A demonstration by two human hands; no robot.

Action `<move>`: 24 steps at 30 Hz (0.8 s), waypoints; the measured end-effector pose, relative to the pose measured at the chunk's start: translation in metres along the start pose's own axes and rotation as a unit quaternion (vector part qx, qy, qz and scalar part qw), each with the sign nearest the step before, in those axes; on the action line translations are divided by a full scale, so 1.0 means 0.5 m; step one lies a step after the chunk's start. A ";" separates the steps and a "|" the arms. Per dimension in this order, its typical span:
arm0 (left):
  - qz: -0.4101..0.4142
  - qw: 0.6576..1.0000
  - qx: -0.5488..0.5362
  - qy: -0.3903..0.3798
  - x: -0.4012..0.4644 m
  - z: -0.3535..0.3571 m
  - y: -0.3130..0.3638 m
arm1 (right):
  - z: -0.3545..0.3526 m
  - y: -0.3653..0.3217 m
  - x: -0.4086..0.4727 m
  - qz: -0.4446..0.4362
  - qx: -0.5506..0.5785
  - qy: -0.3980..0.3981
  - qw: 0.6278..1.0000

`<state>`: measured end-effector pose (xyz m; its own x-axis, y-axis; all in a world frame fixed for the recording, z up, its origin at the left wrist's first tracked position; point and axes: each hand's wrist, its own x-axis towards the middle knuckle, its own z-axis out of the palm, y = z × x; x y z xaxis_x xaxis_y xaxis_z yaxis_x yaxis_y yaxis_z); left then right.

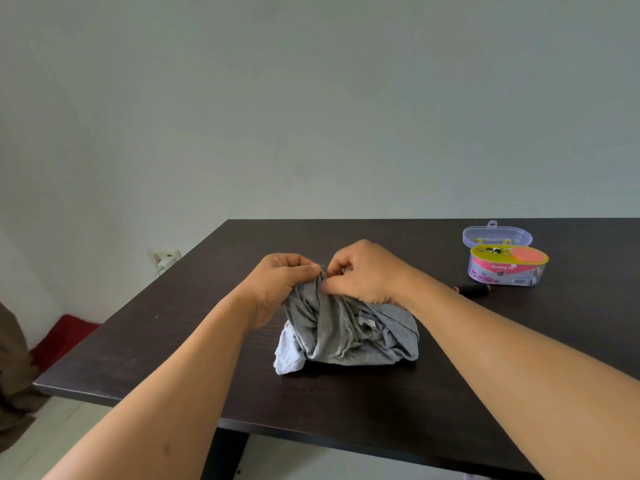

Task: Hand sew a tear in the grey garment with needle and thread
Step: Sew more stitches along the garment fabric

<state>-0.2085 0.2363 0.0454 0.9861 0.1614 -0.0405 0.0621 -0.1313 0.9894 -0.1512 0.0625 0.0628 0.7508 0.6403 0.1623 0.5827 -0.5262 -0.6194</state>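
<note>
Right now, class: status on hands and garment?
Left hand and right hand both pinch the grey garment, bunched on the table. Needle too small to confirm. Nothing blocking.

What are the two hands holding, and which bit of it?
Both the left hand and the right hand pinch the grey garment at its bunched top edge. A needle is too small to tell.

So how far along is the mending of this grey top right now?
Set-up looks done: the sewing kit is open and a dark thread spool lies out. In hand: the left hand and right hand pinch the grey garment at its top. Needle, stitches and tear can't be made out, so sewing progress is unclear.
</note>
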 end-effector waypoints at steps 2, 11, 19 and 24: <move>0.000 1.000 -0.009 -0.005 0.000 0.002 0.001 | 0.007 0.006 -0.002 -0.001 -0.011 -0.016 1.000; -0.005 1.000 0.021 -0.003 -0.002 -0.013 0.001 | -0.012 0.010 -0.011 0.027 -0.010 -0.038 0.999; -0.019 0.998 0.047 -0.031 -0.011 -0.003 0.007 | -0.018 0.008 -0.013 0.056 0.035 -0.023 0.998; -0.013 0.997 0.061 -0.034 -0.009 0.000 0.010 | -0.031 -0.006 0.001 0.091 0.000 -0.043 0.995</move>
<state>-0.2126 0.2350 0.0505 0.9917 0.1012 -0.0797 0.1027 -0.2468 0.9636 -0.1478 0.0556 0.0767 0.8143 0.5801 -0.0189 0.4399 -0.6380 -0.6320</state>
